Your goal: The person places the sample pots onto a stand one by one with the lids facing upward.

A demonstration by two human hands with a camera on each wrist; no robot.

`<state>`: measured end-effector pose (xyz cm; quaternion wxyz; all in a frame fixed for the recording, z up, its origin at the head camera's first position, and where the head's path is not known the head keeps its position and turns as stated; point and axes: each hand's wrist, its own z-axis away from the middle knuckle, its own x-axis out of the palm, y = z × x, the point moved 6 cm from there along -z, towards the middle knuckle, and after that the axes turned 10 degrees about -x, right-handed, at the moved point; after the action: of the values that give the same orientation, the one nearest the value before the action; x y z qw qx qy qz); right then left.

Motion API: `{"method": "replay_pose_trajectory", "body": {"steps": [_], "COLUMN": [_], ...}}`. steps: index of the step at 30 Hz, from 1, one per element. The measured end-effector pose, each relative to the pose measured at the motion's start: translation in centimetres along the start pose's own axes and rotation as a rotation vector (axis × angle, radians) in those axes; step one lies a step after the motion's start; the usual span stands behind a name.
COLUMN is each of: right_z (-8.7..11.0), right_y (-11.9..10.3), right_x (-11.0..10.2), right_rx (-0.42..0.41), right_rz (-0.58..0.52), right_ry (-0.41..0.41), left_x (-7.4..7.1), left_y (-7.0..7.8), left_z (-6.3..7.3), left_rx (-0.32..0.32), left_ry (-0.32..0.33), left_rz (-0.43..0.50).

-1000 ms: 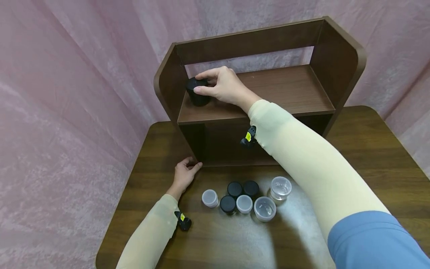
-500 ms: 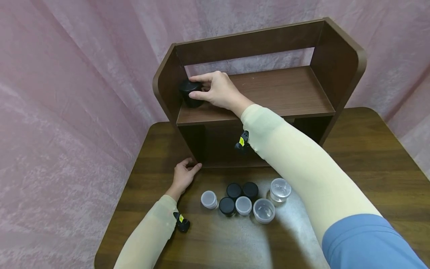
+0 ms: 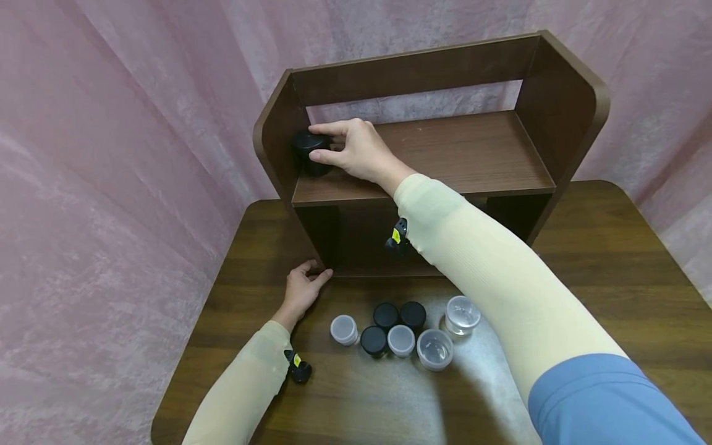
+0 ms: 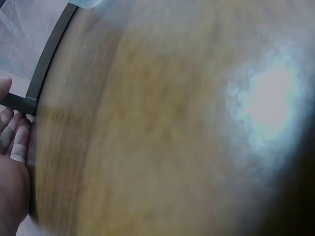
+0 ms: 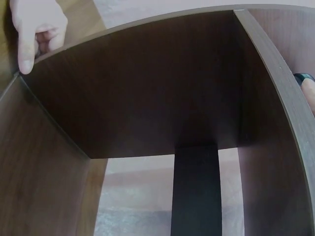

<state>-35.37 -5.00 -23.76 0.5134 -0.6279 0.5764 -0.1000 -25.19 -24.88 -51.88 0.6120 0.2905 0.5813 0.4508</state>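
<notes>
On the upper board of the brown wooden shelf (image 3: 456,151), against its left side panel, stands a black lidded jar (image 3: 309,143). My right hand (image 3: 358,151) holds this jar from the right, thumb in front and index finger behind; the other fingers are partly hidden. At the shelf's lower left corner, my left hand (image 3: 302,292) grips the side panel's edge between thumb and fingers. The right wrist view shows that thumb at the corner, with the left hand (image 5: 40,24) outside the panel. Only a dark bit of the jar (image 5: 303,77) appears there.
Before the shelf, on the wooden table (image 3: 345,408), stand several small jars: black-lidded ones (image 3: 374,341), white-lidded ones (image 3: 401,340) and larger clear ones (image 3: 435,350). The right forearm (image 3: 489,259) crosses over the table's right side. Pink curtains (image 3: 139,154) hang behind.
My right hand has moved left with the black jar, bringing it up against the shelf's left panel. My left hand stays at the lower corner. The view has shifted slightly.
</notes>
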Motion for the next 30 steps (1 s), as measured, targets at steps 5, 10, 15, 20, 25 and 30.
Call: {"method": "replay_pose_trajectory", "body": {"steps": [5, 10, 15, 20, 25, 30], "right_z": [0.1, 0.4, 0.8, 1.4, 2.4, 3.7], "right_y": [-0.1, -0.2, -0.2, -0.1, 0.0, -0.3], "right_x": [-0.1, -0.2, -0.9, -1.8, -2.6, -3.3], "right_rx": [-0.001, -0.025, -0.039, -0.042, -0.041, -0.067], "right_rz": [-0.001, 0.021, 0.073, 0.072, 0.065, 0.052], "right_ry": [0.008, 0.004, 0.069, 0.112, 0.104, 0.053], "left_x": [0.0, 0.1, 0.4, 0.6, 0.6, 0.8], "left_y": [0.2, 0.0, -0.1, 0.1, 0.1, 0.1], "left_z": [-0.1, -0.1, -0.2, -0.4, -0.6, -0.7], "left_rx": [0.008, -0.005, 0.0, 0.01, 0.004, -0.002], "left_ry": [0.002, -0.004, -0.003, 0.002, 0.001, -0.003], "left_rz": [-0.014, -0.012, 0.0, -0.005, -0.016, -0.014]}}
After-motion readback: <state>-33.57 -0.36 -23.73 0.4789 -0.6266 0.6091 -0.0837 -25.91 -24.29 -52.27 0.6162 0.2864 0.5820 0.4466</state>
